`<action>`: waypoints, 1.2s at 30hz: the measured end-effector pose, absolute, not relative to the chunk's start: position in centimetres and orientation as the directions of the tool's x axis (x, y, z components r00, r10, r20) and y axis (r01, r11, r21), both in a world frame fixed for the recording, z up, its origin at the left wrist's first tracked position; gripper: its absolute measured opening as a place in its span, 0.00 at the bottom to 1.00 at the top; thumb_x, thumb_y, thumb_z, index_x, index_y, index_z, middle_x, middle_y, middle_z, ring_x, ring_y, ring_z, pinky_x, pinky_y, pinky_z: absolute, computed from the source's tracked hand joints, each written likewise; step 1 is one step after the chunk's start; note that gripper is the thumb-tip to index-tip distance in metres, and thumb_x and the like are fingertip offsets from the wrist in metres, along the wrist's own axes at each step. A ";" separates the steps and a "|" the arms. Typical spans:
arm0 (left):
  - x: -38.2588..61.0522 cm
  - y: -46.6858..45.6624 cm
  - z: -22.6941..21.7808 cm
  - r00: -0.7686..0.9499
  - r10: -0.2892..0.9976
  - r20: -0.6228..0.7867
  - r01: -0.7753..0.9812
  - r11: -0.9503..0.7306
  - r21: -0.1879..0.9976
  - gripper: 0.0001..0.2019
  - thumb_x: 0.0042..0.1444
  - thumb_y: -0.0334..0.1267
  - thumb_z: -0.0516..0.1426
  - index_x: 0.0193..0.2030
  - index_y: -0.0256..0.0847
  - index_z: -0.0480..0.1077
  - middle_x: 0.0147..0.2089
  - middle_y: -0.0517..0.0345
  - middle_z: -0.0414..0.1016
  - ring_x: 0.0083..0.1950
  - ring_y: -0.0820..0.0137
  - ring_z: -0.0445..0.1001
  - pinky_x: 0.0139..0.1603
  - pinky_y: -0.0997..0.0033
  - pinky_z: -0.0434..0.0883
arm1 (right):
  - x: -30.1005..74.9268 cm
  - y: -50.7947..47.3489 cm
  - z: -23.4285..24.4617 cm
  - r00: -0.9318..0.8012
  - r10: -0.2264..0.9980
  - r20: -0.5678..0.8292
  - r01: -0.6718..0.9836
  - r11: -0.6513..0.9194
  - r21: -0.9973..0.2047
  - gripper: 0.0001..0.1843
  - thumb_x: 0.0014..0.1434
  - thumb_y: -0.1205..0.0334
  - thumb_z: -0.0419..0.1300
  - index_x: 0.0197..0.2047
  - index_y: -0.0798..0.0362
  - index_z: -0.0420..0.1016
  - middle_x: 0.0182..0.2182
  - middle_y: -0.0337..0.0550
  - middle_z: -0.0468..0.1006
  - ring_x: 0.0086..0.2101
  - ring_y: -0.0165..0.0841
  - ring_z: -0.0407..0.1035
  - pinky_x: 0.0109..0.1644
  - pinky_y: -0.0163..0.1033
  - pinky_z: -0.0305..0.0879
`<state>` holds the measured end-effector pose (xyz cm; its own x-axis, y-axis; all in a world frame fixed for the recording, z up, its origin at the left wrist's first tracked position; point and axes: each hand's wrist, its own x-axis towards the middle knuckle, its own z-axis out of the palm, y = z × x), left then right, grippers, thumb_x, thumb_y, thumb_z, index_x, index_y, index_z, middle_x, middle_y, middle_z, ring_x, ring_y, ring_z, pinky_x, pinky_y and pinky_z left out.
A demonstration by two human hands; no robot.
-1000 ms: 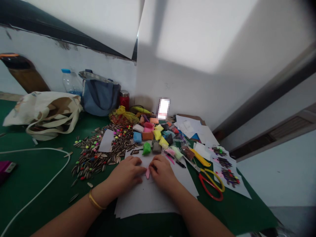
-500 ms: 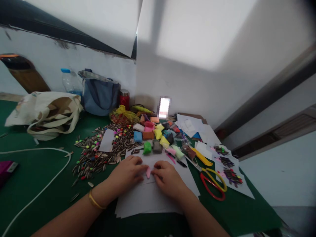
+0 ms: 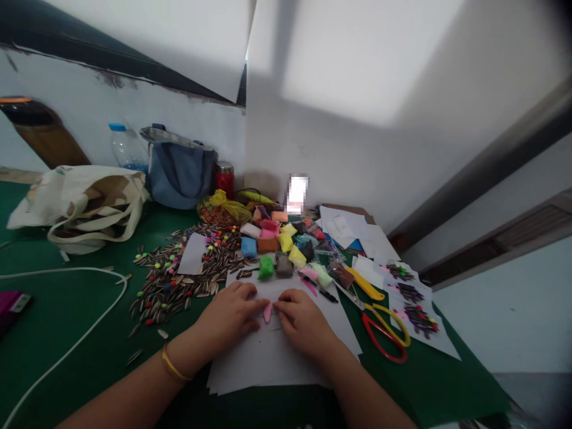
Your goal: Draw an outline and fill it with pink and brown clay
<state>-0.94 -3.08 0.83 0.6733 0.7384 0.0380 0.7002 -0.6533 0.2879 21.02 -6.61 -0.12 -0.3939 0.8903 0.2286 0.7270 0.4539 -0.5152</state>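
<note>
Two bare hands above a stack of white sheets (image 3: 263, 369) on a green table (image 3: 402, 387). The left hand (image 3: 232, 316), with a gold bracelet (image 3: 173, 364) at its wrist, lies palm down at the left of the stack. Its fingers are loosely bent and the thumb stands apart from the index finger; the index fingertip reaches the upper part of a small pink piece (image 3: 267, 314), which it appears to touch. The right hand (image 3: 306, 322) faces it from the other side, its fingers curled inward with the leading fingertips near one another. These lie just beside the right edge of the pink piece; whether they touch it, or pinch anything between them, cannot be told at this scale. The pink piece is slim, narrows towards its near end, and occupies the gap between the two hands, on the top sheet.

Beyond the hands: a green packet (image 3: 266, 267) and a grey packet (image 3: 283, 266) at the far edge of the stack, with further coloured packets behind. Right of these: a black pen (image 3: 328, 296), a yellow cutter (image 3: 364, 282) and scissors (image 3: 385, 339) with one red and one yellow handle loop. Left of the left hand: a spread of striped seeds (image 3: 163, 298) mixed with small bright beads. Far right: seed clusters (image 3: 420, 320) laid on white paper.
</note>
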 end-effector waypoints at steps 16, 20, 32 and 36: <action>-0.9 -3.1 1.2 0.666 0.745 0.040 0.702 -0.644 0.305 0.23 0.50 0.39 0.65 0.54 0.53 0.70 0.53 0.54 0.68 0.55 0.57 0.65 0.58 0.55 0.64 | 20.5 -6.6 -0.6 -0.390 0.902 0.184 0.764 0.429 -0.483 0.16 0.59 0.71 0.57 0.48 0.49 0.78 0.42 0.46 0.72 0.44 0.37 0.65 0.50 0.43 0.63; -0.8 -3.1 1.4 0.654 0.756 0.033 0.710 -0.628 0.319 0.24 0.49 0.39 0.65 0.54 0.47 0.70 0.52 0.53 0.70 0.54 0.58 0.66 0.57 0.56 0.64 | 20.6 -6.4 -0.5 -0.382 0.903 0.198 0.742 0.427 -0.517 0.20 0.58 0.73 0.56 0.52 0.51 0.76 0.43 0.47 0.72 0.44 0.37 0.65 0.51 0.42 0.63; -0.8 -3.1 1.6 0.654 0.756 0.028 0.705 -0.622 0.339 0.21 0.50 0.39 0.64 0.52 0.46 0.71 0.52 0.53 0.70 0.55 0.57 0.66 0.57 0.57 0.64 | 20.3 -6.4 -0.7 -0.389 0.901 0.194 0.770 0.433 -0.469 0.19 0.59 0.71 0.56 0.51 0.49 0.77 0.42 0.46 0.71 0.43 0.37 0.65 0.50 0.43 0.63; -0.8 -3.1 1.6 0.656 0.754 0.040 0.698 -0.625 0.349 0.20 0.50 0.39 0.64 0.52 0.47 0.70 0.52 0.53 0.70 0.54 0.58 0.66 0.57 0.57 0.64 | 20.3 -6.5 -0.7 -0.397 0.895 0.202 0.768 0.445 -0.461 0.20 0.58 0.71 0.56 0.53 0.48 0.76 0.42 0.46 0.71 0.43 0.37 0.64 0.49 0.43 0.63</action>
